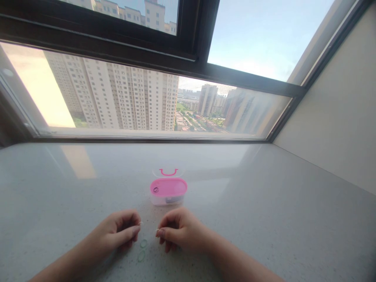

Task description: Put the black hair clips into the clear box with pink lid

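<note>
Both my hands rest on a pale stone sill (264, 219) in front of a window. My left hand (119, 231) has its fingers curled into a pinch near the thumb, and what it holds is too small to make out. My right hand (179, 231) is pinched the same way, a few centimetres from the left. Between and just below the hands lie two small clear rings (142, 249) flat on the sill. Beyond the hands stands a small clear box with a pink top (168, 191). A clear lid with a pink handle (168, 172) lies behind it.
A wide window with a dark frame (152, 139) runs along the sill's far edge, with tall buildings outside. A plain wall (335, 125) closes the right side of the sill.
</note>
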`<state>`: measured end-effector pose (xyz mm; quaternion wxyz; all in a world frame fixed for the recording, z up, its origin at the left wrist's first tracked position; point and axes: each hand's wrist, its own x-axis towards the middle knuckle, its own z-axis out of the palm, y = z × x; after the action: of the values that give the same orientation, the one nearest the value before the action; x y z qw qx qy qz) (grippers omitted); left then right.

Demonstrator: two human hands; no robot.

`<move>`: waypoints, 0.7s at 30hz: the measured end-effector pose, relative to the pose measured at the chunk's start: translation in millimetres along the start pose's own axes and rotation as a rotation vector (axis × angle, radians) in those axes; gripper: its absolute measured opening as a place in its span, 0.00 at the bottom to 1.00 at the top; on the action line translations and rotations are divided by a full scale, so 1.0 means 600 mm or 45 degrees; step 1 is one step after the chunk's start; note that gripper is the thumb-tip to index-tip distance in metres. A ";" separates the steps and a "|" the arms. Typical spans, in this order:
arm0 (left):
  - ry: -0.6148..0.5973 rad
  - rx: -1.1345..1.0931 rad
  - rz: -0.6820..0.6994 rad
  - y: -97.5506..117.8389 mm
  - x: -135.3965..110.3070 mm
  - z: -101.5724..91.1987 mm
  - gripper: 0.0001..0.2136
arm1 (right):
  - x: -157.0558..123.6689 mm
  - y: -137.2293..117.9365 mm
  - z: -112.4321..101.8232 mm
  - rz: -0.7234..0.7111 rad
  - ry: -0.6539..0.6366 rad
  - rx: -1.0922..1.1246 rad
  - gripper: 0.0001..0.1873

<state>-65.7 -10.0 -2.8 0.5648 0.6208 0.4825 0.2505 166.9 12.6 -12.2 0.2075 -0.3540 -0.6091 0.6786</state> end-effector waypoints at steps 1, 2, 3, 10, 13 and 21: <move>-0.002 0.000 -0.002 0.000 0.000 0.000 0.11 | 0.000 0.001 0.000 -0.002 -0.001 0.001 0.20; -0.001 0.000 -0.004 0.001 0.000 0.000 0.11 | 0.000 0.002 0.000 -0.004 0.000 0.003 0.20; 0.002 0.003 -0.006 0.002 0.000 0.000 0.11 | 0.000 0.002 -0.001 -0.008 -0.001 0.005 0.20; 0.009 0.041 -0.014 0.011 -0.001 0.001 0.11 | -0.002 -0.003 0.000 -0.017 -0.003 -0.027 0.19; 0.015 0.033 -0.017 0.009 -0.002 0.002 0.11 | -0.002 -0.004 0.000 -0.016 -0.001 -0.028 0.19; 0.011 0.030 -0.010 0.004 0.001 0.001 0.12 | -0.001 -0.001 0.000 -0.016 -0.005 -0.030 0.18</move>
<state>-64.2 -9.8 -0.8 0.5562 0.6244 0.4905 0.2453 166.9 12.2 -11.6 0.2065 -0.3513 -0.6196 0.6709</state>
